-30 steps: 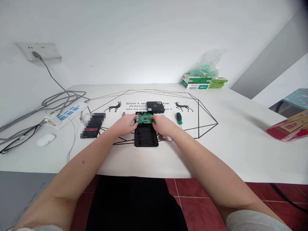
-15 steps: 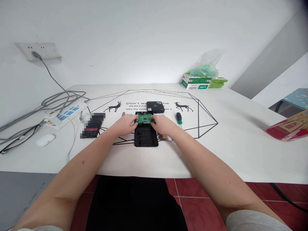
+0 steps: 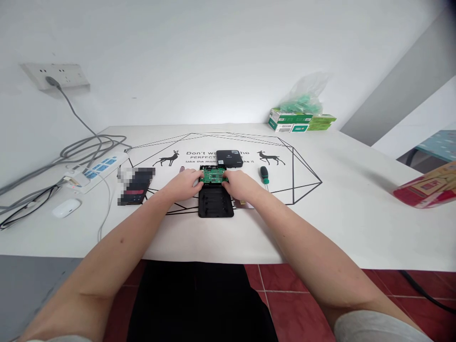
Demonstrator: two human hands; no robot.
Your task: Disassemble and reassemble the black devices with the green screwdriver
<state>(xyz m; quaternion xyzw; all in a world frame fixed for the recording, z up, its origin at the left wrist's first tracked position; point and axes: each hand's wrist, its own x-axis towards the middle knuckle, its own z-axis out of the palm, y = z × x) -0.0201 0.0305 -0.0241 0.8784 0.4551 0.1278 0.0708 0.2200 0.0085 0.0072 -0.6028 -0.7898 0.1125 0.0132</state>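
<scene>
A green circuit board (image 3: 213, 175) sits in a black plastic casing between my hands. My left hand (image 3: 185, 184) is closed on its left edge, and my right hand (image 3: 238, 184) is closed on the right edge. Just in front of the board, toward me, lies a black plastic cover (image 3: 215, 203) with its inner side up. Behind it is a black box-shaped device (image 3: 230, 158) with a label. A screwdriver (image 3: 264, 175) with a black and green handle rests to the right of my right hand. Under that hand, a small yellowish item (image 3: 242, 203) is partly hidden.
On the left are a phone (image 3: 137, 186), a white earbud case (image 3: 66, 208), a power strip (image 3: 103, 167) and tangled cables. Green and white boxes (image 3: 290, 118) stand at the back right under a plastic bag. A red package (image 3: 425, 190) is at the far right.
The whole view has shifted very slightly. Both hands stay at the circuit board's edges, with no clear movement of the board.
</scene>
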